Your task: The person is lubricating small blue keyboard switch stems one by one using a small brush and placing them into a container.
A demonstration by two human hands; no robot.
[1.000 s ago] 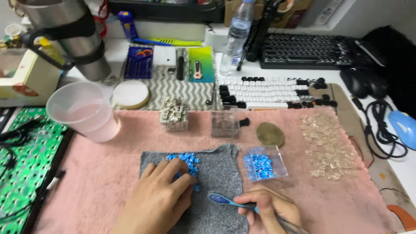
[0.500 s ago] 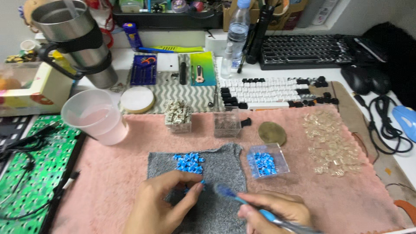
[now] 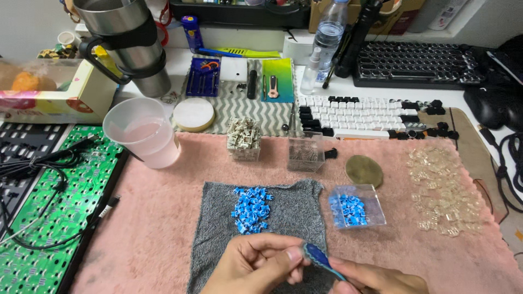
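Note:
My left hand (image 3: 256, 265) hovers low over a grey cloth (image 3: 289, 212), thumb and fingers pinched together on something too small to make out. My right hand (image 3: 376, 282) grips a blue-handled tool (image 3: 320, 258) whose tip meets the left fingertips. A cluster of small blue switch stems (image 3: 250, 209) lies on the cloth just beyond the hands. To their right a clear square box (image 3: 357, 207) holds more blue stems.
A pink towel (image 3: 163, 218) covers the desk. A translucent cup (image 3: 143, 133), two clear boxes (image 3: 243, 139) (image 3: 305, 151), a brass disc (image 3: 364, 171) and clear switch housings (image 3: 444, 190) sit on it. A green circuit board (image 3: 49, 207) lies left, a white keyboard (image 3: 359, 115) behind.
My left hand lifted off the blue stems and drew back toward me. Both hands came together near the bottom edge, with the tool's tip now at my left fingertips.

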